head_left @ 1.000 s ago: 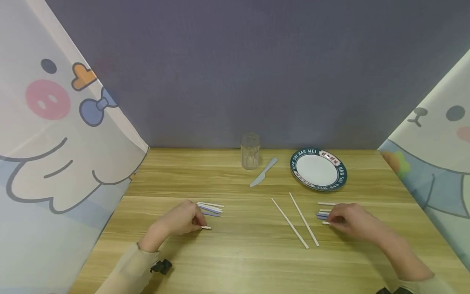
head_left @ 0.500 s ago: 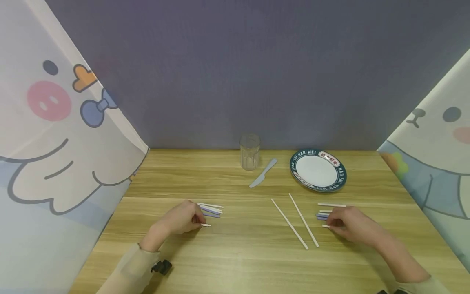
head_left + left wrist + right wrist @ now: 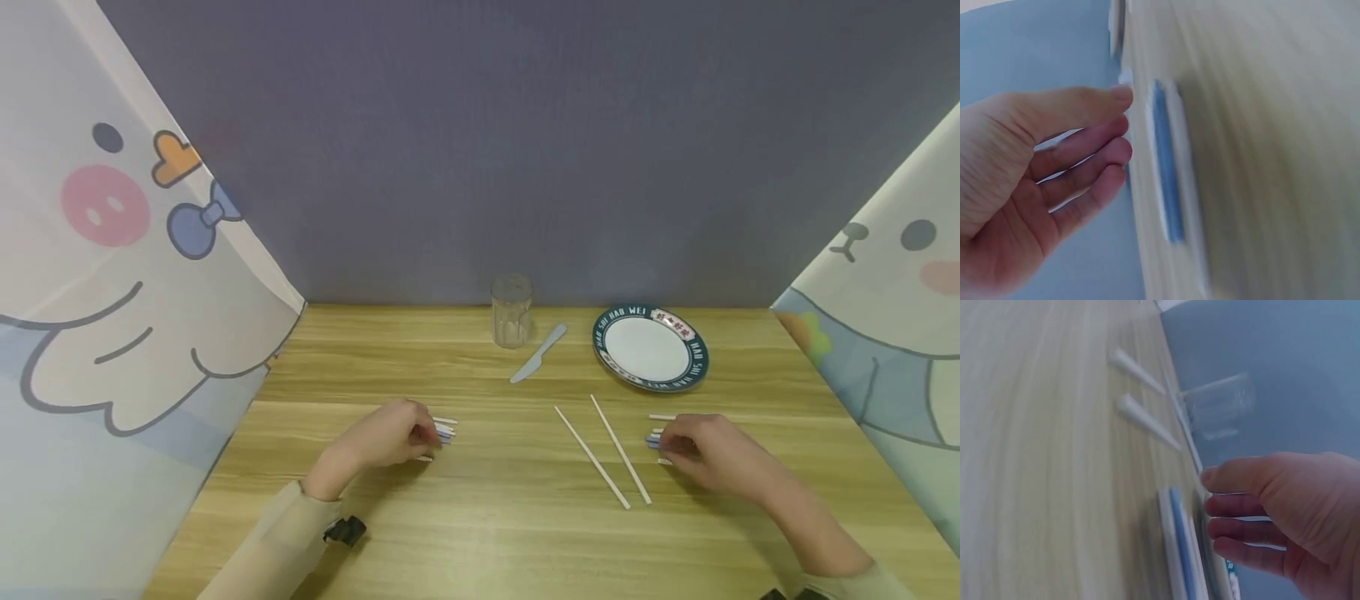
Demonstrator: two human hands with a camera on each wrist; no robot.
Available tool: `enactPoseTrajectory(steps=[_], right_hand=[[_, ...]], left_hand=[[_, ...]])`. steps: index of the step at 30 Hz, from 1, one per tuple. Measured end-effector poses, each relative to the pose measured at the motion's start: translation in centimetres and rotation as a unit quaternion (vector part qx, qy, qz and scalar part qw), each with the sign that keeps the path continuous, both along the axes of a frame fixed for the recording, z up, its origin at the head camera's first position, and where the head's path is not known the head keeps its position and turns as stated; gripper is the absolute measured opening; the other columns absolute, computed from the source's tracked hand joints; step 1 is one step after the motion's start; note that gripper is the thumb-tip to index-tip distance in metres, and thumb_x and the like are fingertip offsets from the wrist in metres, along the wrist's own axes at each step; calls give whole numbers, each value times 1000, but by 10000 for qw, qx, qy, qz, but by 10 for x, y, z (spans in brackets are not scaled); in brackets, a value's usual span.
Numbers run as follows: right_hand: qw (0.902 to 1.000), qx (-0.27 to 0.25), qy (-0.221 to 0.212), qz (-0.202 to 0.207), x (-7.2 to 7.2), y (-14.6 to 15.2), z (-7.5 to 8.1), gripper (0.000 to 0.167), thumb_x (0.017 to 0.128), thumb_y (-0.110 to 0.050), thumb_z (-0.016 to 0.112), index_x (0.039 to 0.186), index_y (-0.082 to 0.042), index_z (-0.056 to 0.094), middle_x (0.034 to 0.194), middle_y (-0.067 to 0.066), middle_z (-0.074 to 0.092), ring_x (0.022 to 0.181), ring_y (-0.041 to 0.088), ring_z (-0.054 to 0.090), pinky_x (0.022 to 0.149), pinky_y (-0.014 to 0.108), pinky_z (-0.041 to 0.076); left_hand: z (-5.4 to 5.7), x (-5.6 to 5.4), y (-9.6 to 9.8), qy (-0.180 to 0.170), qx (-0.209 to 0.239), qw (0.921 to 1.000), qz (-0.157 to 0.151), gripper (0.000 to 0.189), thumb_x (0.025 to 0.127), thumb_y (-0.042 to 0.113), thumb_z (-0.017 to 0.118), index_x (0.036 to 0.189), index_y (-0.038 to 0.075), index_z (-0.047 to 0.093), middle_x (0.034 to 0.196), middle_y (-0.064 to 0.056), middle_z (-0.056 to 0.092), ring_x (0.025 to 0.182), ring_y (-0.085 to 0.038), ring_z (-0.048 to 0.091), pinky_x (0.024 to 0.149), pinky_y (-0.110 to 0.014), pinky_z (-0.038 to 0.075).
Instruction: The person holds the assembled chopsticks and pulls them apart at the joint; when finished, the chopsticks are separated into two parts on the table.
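A bunch of thin white and blue sticks [image 3: 444,430] lies on the left half of the table, partly covered by my left hand [image 3: 386,437]. In the left wrist view, that hand's thumb and fingers are loosely bent with nothing between them, beside a blue stick [image 3: 1168,169] and a white stick [image 3: 1190,181]. My right hand [image 3: 716,454] hovers over the other bunch of sticks [image 3: 654,442] on the right. Its loosely bent fingers [image 3: 1235,528] are without an object, just beyond a blue stick [image 3: 1182,544] and white ones.
Two longer white sticks [image 3: 602,458] lie slanted between the hands. Behind them are a clear glass [image 3: 512,312], a pale plastic knife [image 3: 538,354] and a green-rimmed white plate [image 3: 647,348]. A grey wall [image 3: 480,150] closes off the table's back edge.
My left hand has let go of the nearest white stick and shifted right, over its bunch. My right hand has released its near white stick and moved slightly left and away from me.
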State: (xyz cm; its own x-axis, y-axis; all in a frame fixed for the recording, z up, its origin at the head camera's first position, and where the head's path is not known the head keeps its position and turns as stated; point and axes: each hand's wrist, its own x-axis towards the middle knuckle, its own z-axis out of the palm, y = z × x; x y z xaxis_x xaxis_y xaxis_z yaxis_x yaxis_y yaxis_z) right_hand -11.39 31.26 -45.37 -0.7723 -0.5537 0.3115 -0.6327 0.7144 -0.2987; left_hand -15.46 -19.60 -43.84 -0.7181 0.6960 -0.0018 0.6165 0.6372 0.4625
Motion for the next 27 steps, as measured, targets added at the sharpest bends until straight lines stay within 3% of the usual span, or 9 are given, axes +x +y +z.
enactPoseTrajectory(steps=[7, 14, 21, 27], right_hand=[[9999, -63, 22, -160, -1, -27, 16, 19, 81, -10, 89, 88, -20, 75, 80, -22, 62, 72, -9, 52, 59, 20, 50], [9993, -326, 118, -105, 3, -61, 19, 20, 80, -6, 87, 86, -20, 75, 78, -19, 63, 71, -6, 55, 61, 19, 51], [9982, -446, -401, -88, 8, -86, 15, 10, 84, -6, 83, 90, -10, 77, 80, -11, 69, 70, -5, 58, 60, 19, 54], [9947, -272, -951, -273, 9, -96, 10, 9, 87, -10, 83, 90, -9, 76, 78, -10, 69, 69, -7, 58, 60, 18, 54]], left_hand=[[10, -10, 49, 712, 109, 9965, -429, 8, 93, 7, 81, 101, 7, 82, 97, -2, 79, 87, -11, 73, 78, -21, 61], [12, -14, 104, 861, 190, 9946, -551, 10, 95, 9, 80, 105, 9, 82, 102, -1, 81, 93, -13, 75, 80, -20, 60], [9, -24, 145, 1154, -85, 9907, -710, 14, 96, 14, 80, 110, 12, 83, 107, 1, 82, 97, -11, 76, 83, -18, 59], [1, -31, 174, 1198, -345, 9882, -885, 21, 96, 15, 79, 117, 16, 82, 114, 4, 81, 107, -9, 74, 96, -17, 56]])
